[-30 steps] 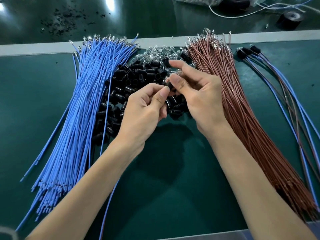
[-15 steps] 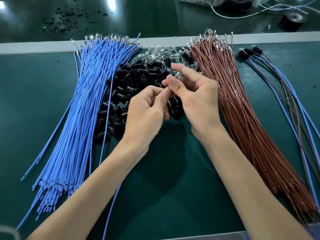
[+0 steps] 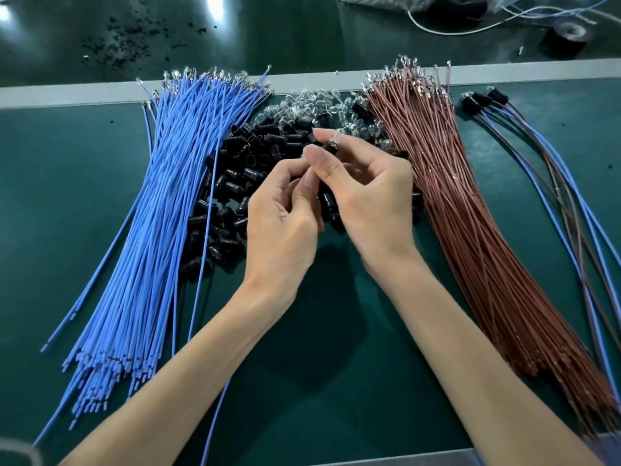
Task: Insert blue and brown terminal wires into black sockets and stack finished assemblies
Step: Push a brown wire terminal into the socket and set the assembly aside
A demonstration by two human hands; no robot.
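Note:
My right hand [image 3: 373, 193] pinches a small black socket [image 3: 327, 149] between thumb and fingers, above the pile of black sockets [image 3: 235, 183]. My left hand [image 3: 282, 223] meets it from the left, its thumb and fingertips pinched together at the socket. A single blue wire [image 3: 216, 418] trails out from under my left forearm toward the near edge; its tip is hidden by my fingers. The blue wire bundle [image 3: 161, 213] lies on the left and the brown wire bundle [image 3: 470, 213] on the right. Three finished assemblies [image 3: 480, 100] lie at the far right.
Clear glass bulbs [image 3: 319, 102] are heaped behind the sockets. A grey strip [image 3: 67, 92] borders the green mat's far side. Beyond it lie black debris [image 3: 127, 31], a black tape roll [image 3: 568, 37] and loose white cable.
Both hands have stayed together over the socket pile, shifting slightly. The right fingers have turned the socket so that it shows above the thumb.

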